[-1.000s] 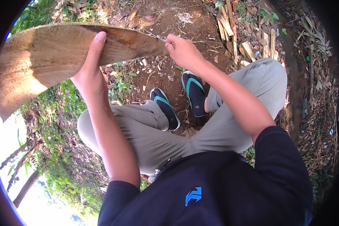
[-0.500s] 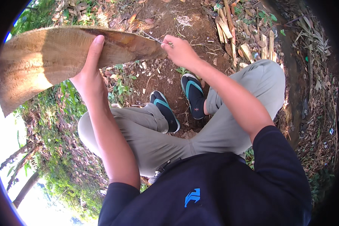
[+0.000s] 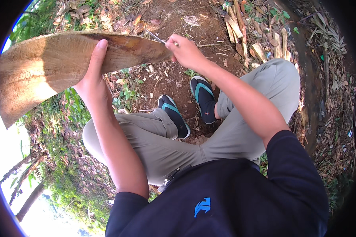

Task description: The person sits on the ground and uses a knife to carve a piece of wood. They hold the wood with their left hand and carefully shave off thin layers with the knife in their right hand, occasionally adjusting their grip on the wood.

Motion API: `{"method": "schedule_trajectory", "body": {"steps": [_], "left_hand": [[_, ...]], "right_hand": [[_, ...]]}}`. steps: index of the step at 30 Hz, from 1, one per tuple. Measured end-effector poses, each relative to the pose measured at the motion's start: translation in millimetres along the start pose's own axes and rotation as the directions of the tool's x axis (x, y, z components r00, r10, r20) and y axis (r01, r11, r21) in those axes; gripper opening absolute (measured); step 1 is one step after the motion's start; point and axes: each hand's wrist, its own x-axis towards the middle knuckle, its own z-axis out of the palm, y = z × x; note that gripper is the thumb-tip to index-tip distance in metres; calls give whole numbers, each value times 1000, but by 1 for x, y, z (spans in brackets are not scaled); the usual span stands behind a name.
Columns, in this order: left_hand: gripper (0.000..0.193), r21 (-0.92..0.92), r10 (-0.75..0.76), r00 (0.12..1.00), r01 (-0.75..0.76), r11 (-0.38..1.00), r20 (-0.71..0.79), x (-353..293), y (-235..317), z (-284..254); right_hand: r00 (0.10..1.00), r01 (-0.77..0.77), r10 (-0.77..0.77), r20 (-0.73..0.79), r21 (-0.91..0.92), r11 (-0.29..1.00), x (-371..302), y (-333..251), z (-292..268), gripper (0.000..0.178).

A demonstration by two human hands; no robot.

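A long, curved slab of raw wood stretches from the left edge to the middle, broad on the left and tapering to the right. Its face shows saw marks, with a darker brown streak near the narrow end. My left hand grips the slab from the near side, thumb lying across the face and fingers hidden behind. At the narrow tip, my right hand is closed around a thin metal tool. Its slim grey blade points up and left beside the slab's far edge; the fist covers its handle.
Split wood sticks lie on the ground at the far right, near more pieces. Brown soil with pale chips and dry leaves surrounds my feet. My bent knees flank the work area. Green plants grow at left.
The slab's broad left end has dipped slightly toward me. My right hand has shifted a little to the left and turned, so more of the metal blade shows.
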Motion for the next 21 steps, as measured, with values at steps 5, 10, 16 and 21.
{"method": "schedule_trajectory", "body": {"steps": [5, 10, 16, 21], "left_hand": [[49, -32, 33, 999, -33, 999, 8, 2, 0, 4], [46, 0, 33, 999, -33, 999, -19, 2, -1, 1], [46, 43, 32, 999, -32, 999, 10, 6, 4, -4], [40, 125, 46, 997, -53, 991, 57, 5, 6, -8]], "right_hand": [[996, -93, 93, 14, 11, 996, -1, 2, -4, 30], [971, -181, 177, 159, 9, 984, 2, -4, -16, 31], [980, -69, 99, 171, -175, 982, -3, 2, -27, 32], [999, -21, 40, 33, -450, 893, -31, -37, -34, 38]]}}
